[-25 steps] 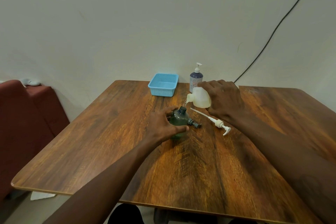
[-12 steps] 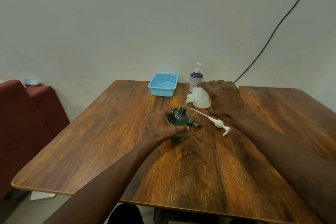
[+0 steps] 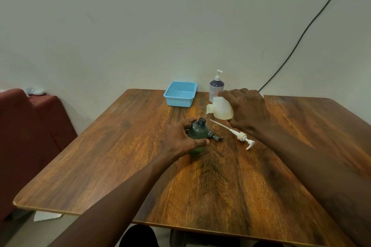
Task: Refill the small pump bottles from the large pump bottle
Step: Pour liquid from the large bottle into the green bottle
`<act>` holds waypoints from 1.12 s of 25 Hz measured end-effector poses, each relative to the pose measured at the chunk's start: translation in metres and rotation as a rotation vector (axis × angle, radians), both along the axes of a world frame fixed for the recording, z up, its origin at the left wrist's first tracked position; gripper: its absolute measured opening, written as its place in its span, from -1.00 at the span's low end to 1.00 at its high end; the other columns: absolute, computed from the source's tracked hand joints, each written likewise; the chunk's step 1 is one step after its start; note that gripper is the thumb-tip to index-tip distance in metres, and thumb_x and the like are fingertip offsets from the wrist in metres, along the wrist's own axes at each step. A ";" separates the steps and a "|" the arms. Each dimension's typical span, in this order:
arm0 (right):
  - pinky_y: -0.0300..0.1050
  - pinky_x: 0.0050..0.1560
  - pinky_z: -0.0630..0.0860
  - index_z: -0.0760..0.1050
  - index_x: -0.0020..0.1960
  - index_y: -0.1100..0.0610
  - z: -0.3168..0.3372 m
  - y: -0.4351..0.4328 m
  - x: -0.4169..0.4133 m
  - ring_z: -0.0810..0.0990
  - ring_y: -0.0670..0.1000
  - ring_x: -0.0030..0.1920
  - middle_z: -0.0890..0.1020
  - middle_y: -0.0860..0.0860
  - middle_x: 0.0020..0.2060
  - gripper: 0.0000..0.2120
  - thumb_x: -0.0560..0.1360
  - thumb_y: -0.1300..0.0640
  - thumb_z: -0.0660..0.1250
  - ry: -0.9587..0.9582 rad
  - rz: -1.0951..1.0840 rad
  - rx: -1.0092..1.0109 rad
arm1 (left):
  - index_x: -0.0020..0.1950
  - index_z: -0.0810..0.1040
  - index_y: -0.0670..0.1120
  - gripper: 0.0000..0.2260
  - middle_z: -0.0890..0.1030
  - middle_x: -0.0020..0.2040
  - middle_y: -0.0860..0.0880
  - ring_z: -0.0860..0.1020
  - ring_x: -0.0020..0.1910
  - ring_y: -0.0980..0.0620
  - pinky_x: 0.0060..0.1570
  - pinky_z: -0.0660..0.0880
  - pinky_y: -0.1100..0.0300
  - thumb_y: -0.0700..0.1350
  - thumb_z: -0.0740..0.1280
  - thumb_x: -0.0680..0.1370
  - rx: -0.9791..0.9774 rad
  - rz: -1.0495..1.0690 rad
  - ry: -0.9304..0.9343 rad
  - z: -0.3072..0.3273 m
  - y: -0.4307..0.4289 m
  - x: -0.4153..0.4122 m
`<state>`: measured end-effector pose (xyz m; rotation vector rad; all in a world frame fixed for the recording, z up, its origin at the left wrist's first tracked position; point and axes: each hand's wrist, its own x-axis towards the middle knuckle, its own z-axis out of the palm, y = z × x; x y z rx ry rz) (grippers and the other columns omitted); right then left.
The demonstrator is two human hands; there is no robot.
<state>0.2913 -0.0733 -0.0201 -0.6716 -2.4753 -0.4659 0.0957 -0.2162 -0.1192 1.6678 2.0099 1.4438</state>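
Observation:
My left hand [image 3: 181,138] grips a small dark green bottle [image 3: 197,131] that stands upright and uncapped on the wooden table [image 3: 120,156]. My right hand [image 3: 246,110] holds the large whitish bottle [image 3: 220,108] tipped to the left, its open neck just above the green bottle's mouth, and a thin clear stream falls between them. A dark pump head [image 3: 215,137] lies on the table right of the green bottle. The white pump with its long tube [image 3: 239,135] lies further right, under my right forearm's edge.
A light blue plastic basket [image 3: 180,94] stands at the table's far edge. A purple-grey pump bottle [image 3: 215,86] stands beside it, partly behind the tipped bottle. A dark red seat [image 3: 26,126] is at the left. A black cable [image 3: 305,30] runs up the wall.

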 end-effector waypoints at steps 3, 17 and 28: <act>0.26 0.09 0.57 0.52 0.36 0.09 0.001 0.000 0.000 0.66 0.28 0.07 0.68 0.19 0.16 -0.24 0.25 -0.14 0.64 -0.004 -0.001 -0.007 | 0.47 0.54 0.05 -0.24 0.67 0.32 0.06 0.62 0.24 0.17 0.23 0.61 0.20 0.23 0.64 0.32 0.003 -0.002 -0.001 0.001 0.001 0.001; 0.25 0.13 0.53 0.49 0.39 0.08 0.004 -0.001 0.004 0.62 0.27 0.14 0.65 0.18 0.22 -0.26 0.30 -0.13 0.60 -0.025 -0.002 -0.031 | 0.47 0.54 0.05 -0.22 0.67 0.31 0.06 0.62 0.22 0.15 0.19 0.62 0.19 0.25 0.64 0.30 -0.006 0.042 0.026 0.003 0.001 0.005; 0.25 0.18 0.51 0.47 0.42 0.07 0.004 -0.003 0.004 0.61 0.27 0.18 0.64 0.18 0.25 -0.24 0.29 -0.10 0.62 -0.042 -0.013 -0.046 | 0.47 0.54 0.05 -0.20 0.67 0.31 0.05 0.63 0.22 0.13 0.18 0.63 0.17 0.28 0.63 0.29 -0.017 0.038 0.033 0.001 0.000 0.004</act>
